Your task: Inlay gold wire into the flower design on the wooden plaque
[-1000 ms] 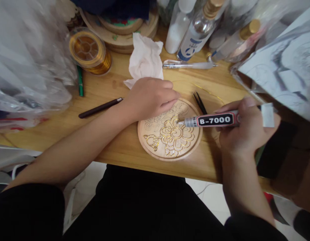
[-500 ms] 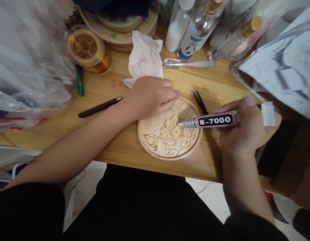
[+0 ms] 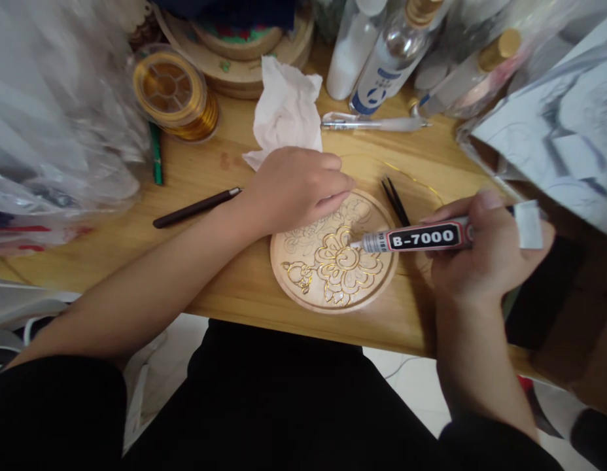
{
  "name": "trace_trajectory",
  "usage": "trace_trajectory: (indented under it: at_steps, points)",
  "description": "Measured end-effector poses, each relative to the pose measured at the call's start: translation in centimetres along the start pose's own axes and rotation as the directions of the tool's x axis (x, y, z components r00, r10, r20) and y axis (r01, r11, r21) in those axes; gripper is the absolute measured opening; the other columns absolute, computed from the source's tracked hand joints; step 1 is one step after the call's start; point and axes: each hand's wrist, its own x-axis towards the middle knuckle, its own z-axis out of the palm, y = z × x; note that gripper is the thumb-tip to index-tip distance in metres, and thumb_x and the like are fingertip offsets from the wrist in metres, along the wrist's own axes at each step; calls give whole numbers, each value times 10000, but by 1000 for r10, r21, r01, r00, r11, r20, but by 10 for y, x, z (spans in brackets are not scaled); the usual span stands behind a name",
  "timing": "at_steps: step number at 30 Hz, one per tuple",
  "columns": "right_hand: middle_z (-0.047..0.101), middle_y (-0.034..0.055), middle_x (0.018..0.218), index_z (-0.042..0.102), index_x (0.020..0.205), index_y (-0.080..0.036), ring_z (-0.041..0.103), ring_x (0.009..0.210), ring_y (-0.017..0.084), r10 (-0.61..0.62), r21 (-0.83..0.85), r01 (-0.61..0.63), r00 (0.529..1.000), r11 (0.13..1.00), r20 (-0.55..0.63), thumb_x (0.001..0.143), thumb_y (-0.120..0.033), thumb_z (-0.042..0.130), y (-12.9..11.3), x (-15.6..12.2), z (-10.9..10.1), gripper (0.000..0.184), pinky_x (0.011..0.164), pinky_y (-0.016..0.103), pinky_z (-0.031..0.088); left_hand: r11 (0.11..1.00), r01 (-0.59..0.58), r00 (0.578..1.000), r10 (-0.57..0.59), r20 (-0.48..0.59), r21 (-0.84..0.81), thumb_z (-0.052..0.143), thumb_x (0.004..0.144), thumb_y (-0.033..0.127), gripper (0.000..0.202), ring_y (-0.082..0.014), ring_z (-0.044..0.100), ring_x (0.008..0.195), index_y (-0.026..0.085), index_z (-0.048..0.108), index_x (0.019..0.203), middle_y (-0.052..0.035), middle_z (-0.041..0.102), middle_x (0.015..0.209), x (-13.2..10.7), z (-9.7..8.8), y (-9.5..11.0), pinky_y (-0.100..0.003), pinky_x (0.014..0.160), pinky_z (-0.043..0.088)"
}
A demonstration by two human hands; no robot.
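A round wooden plaque lies near the desk's front edge, drawn with a floral design partly outlined in gold wire. My right hand is closed around a B-7000 glue tube, its nozzle at the upper petals of the gold flower. My left hand rests over the plaque's upper left edge with its fingers curled down. Whether it pinches anything is hidden beneath the fingers. Behind the plaque, a gold wire strand curves across the desk. Black tweezers lie just right of the plaque.
Behind my left hand is a crumpled tissue, with a clear pen beside it. A gold wire spool and a dark brown pen are on the left. Bottles line the back; papers lie at the right.
The view has shifted very slightly. Both hands, the glue tube and the plaque keep nearly the same positions relative to each other.
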Motion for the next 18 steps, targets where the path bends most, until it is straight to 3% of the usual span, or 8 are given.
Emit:
trace_trajectory:
  at_steps: [18]
  points:
    - [616, -64, 442, 582, 461, -214, 463, 295, 65, -4, -3, 4, 998, 1000, -64, 738, -275, 621, -5, 3, 2, 286, 247, 191, 292, 999, -34, 999, 34, -23, 10, 394, 1020, 338, 368, -175, 641, 747, 204, 732, 972, -24, 678, 812, 0, 0, -1, -294, 595, 347]
